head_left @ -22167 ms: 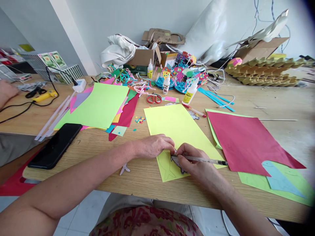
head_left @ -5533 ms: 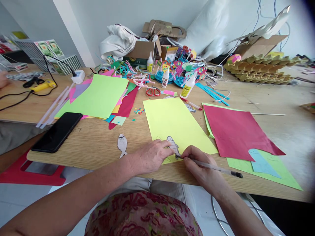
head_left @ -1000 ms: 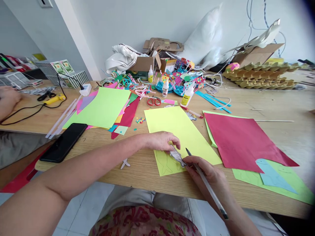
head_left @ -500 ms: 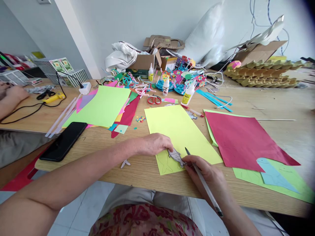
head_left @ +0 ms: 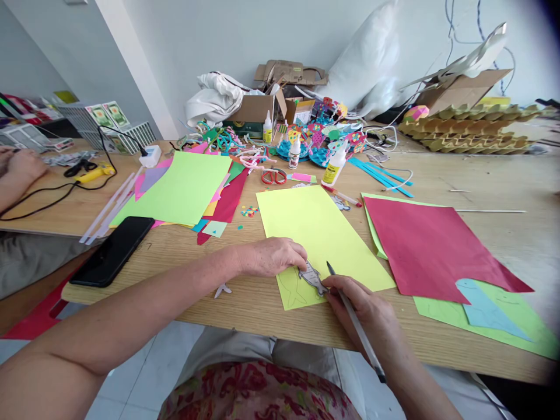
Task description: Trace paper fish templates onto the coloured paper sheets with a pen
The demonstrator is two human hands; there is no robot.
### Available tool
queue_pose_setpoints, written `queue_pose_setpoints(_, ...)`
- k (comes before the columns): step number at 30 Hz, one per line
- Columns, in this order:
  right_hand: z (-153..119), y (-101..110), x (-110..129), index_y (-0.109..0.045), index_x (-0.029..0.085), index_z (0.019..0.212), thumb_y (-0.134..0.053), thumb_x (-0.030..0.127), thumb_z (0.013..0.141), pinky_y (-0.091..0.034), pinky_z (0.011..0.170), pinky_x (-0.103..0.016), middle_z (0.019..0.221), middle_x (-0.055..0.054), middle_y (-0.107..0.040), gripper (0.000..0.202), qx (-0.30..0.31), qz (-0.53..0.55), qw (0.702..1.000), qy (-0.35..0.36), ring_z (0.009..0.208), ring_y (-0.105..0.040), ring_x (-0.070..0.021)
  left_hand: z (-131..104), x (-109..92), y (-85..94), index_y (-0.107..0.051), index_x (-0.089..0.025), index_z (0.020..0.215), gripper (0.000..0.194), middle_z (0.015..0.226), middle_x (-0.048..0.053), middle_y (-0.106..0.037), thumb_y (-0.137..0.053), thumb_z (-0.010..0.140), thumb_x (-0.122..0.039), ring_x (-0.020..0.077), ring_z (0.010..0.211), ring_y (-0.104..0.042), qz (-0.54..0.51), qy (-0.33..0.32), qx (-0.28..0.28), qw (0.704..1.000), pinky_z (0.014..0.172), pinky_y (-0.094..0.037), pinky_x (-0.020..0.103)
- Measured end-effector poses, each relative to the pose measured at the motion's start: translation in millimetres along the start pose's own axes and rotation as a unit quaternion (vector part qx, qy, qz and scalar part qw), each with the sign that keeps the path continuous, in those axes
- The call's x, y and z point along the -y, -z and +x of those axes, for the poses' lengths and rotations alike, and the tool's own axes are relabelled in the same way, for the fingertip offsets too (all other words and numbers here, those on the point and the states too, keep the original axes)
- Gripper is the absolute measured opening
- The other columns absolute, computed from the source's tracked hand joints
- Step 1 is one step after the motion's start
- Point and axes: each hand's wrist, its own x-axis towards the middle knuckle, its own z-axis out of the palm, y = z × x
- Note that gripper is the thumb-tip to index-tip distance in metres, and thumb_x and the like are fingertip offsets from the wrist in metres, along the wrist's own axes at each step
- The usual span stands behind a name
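Observation:
A yellow sheet of paper [head_left: 321,224] lies in front of me, with pencil-like outlines drawn near its lower left corner. On it rests a small grey fish-shaped paper cutout [head_left: 312,279]. My left hand [head_left: 280,256] pinches the cutout's upper left end against the sheet, covering that end. My right hand [head_left: 365,309] holds a pen [head_left: 356,324] with its dark tip pointing up and away from me, off the paper. Fingertips of the right hand touch the cutout's tail. A small pale paper scrap [head_left: 223,290] lies left of the sheet.
Left are a black phone [head_left: 112,251] and stacked coloured paper [head_left: 179,186]. Red-handled scissors [head_left: 274,176] and glue bottles [head_left: 335,166] stand behind. A dark red sheet [head_left: 437,245] lies right, egg trays [head_left: 472,131] beyond. Another person's hand [head_left: 24,166] shows far left.
The pen's rear end has swung slightly to the left and up in my right hand. My left hand and the fish cutout stay nearly in place.

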Motion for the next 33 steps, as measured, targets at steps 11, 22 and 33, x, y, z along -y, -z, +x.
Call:
queue_pose_setpoints(11, -0.3, 0.3, 0.0, -0.059, 0.021, 0.088, -0.041, 0.016, 0.083, -0.048, 0.058, -0.022, 0.080, -0.004, -0.069, 0.020, 0.007, -0.004, 1.000, -0.001, 0.070, -0.066, -0.0153, 0.5, 2.8, -4.7, -0.066, -0.013, 0.101, 0.034, 0.106, 0.007, -0.064, -0.040, 0.084, 0.002, 0.0167, 0.100, -0.057, 0.004, -0.001, -0.014, 1.000, 0.090, -0.040, 0.025)
queue_pose_setpoints(22, -1.3, 0.3, -0.2, -0.059, 0.021, 0.088, -0.041, 0.016, 0.084, -0.048, 0.060, -0.022, 0.080, -0.003, -0.068, 0.019, 0.011, 0.006, 1.000, 0.000, 0.072, -0.065, -0.0149, -2.7, -2.1, -6.4, -0.065, -0.014, 0.102, 0.033, 0.106, 0.007, -0.064, -0.041, 0.085, -0.001, 0.0166, 0.098, -0.056, 0.035, 0.001, -0.021, 0.999, 0.090, -0.040, 0.026)
queue_pose_setpoints(33, -0.2, 5.6, 4.3, -0.058, 0.021, 0.089, -0.041, 0.017, 0.086, -0.048, 0.062, -0.024, 0.082, -0.005, -0.068, 0.018, 0.030, 0.016, 0.999, 0.005, 0.073, -0.064, -0.0161, -0.2, -4.9, -6.3, -0.066, -0.012, 0.098, 0.027, 0.102, 0.008, -0.064, -0.044, 0.086, -0.002, 0.0168, 0.097, -0.055, 0.035, 0.011, -0.024, 0.999, 0.089, -0.038, 0.024)
